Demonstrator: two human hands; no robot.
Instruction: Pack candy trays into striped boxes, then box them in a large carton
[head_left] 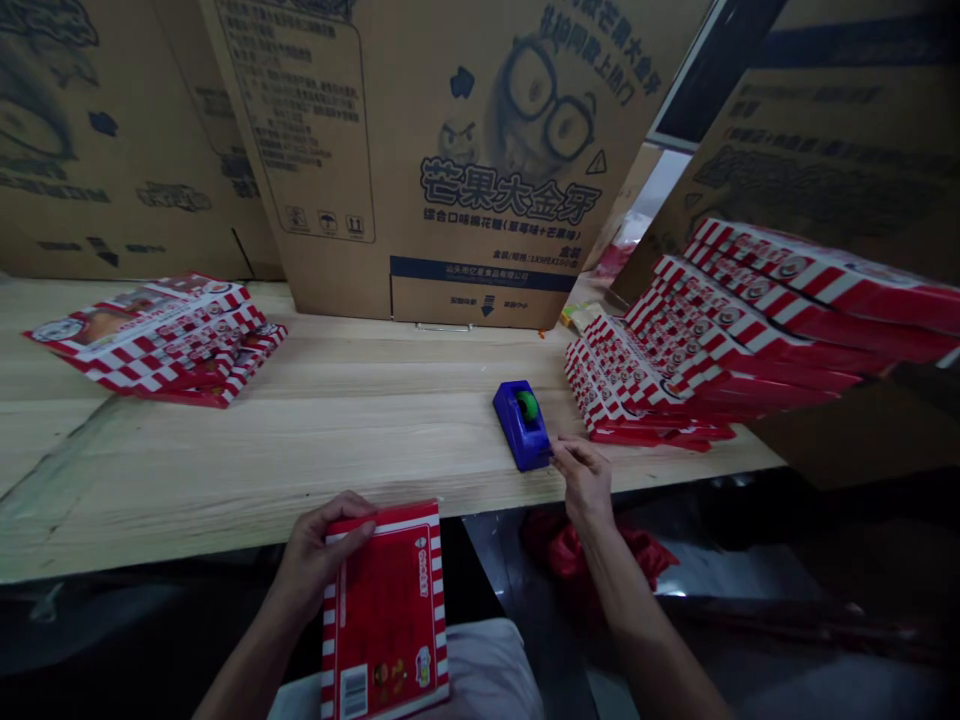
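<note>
My left hand [326, 545] grips a flat red box [386, 610] by its upper left corner, thumb on the face. The box has red-and-white striped edges and a barcode near its bottom, and it is held over my lap at the table's front edge. At the front end of a blue tape dispenser [523, 430] with a green core, my right hand [583, 475] has its fingers pinched together. Whatever lies between those fingertips, perhaps a bit of tape, is too small to make out.
Stacked red-and-white boxes [675, 350] lean at the right of the wooden table [375, 410]. Several more checkered boxes [172, 340] lie at the left. Large printed cartons [450, 130] stand along the back. Something red and shiny [570, 555] is below the table edge.
</note>
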